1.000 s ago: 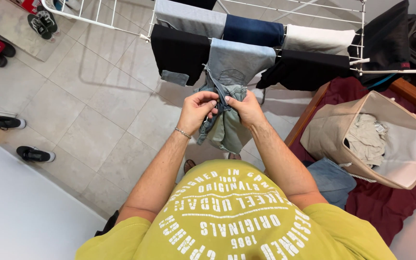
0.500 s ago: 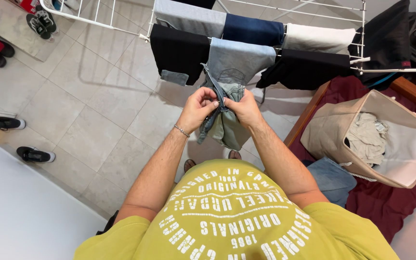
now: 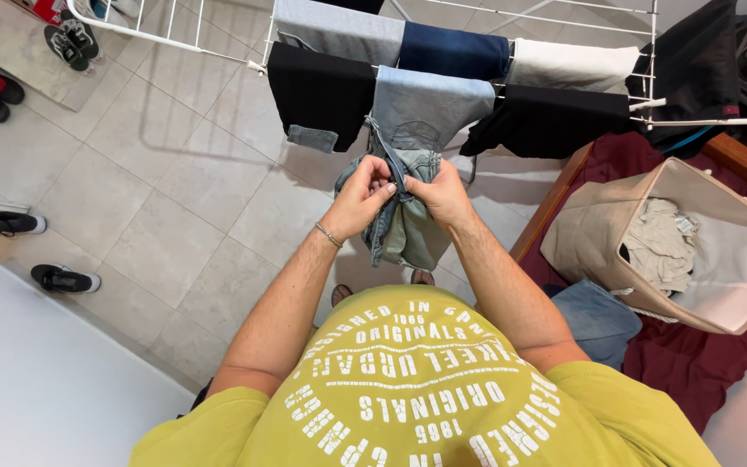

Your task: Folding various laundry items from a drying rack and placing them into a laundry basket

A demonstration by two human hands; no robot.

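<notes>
Two hands, left (image 3: 358, 201) and right (image 3: 444, 195), grip one pair of jeans (image 3: 404, 227). One rack (image 3: 564, 19) carries about seven hung garments. One basket (image 3: 719, 311) sits right. Five shoes show on the floor.

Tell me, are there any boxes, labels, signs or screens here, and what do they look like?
No boxes, signs or screens show.
Shirt print: on the yellow-green shirt at the bottom middle, white lettering in curved rows forming a round shape.
Small tag: on the pale cloth inside the beige laundry basket at the right, a tiny white-grey rectangle, too small to make out.
Both hands, left hand and right hand, hold grey-green jeans with no label visible.
</notes>
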